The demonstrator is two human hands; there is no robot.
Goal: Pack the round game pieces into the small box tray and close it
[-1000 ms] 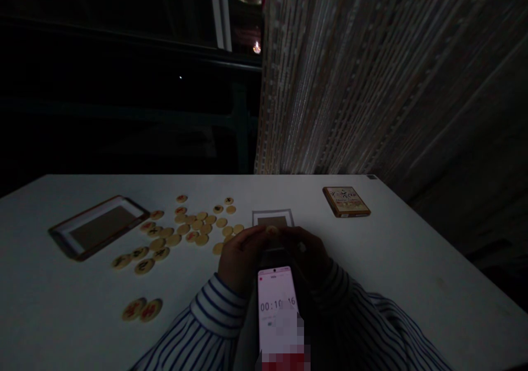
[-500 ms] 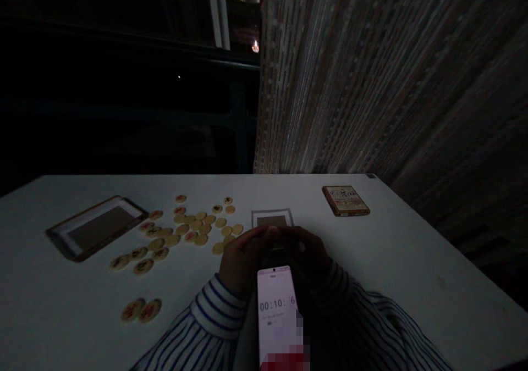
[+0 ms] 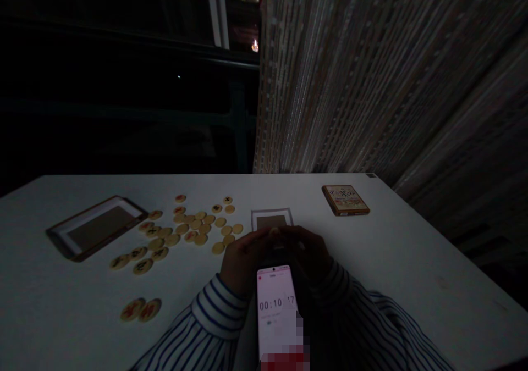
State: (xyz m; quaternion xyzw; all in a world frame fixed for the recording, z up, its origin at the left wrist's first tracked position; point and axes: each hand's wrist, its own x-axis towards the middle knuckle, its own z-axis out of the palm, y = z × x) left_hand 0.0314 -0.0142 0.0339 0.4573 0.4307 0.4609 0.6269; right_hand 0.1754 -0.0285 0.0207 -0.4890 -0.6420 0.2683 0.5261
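Note:
In dim light my left hand (image 3: 239,261) and my right hand (image 3: 309,255) meet over a white table (image 3: 412,261), fingers curled together just behind a lit phone (image 3: 277,310) whose screen shows a running timer. A small pale round piece (image 3: 273,231) shows at my left fingertips; how it is held is too dark to judge. Striped sleeves cover both wrists. Several tan round game pieces (image 3: 193,229) with red or black marks lie scattered to the left of my hands.
A flat open box (image 3: 97,225) with a dark inside lies at the far left. A small bordered square card (image 3: 272,219) sits just beyond my hands. A closed brown box (image 3: 345,200) rests at the back right. Two pieces (image 3: 141,309) lie apart near the front left.
The timer on the phone has counted up by a second. My hands have stayed together in nearly the same place.

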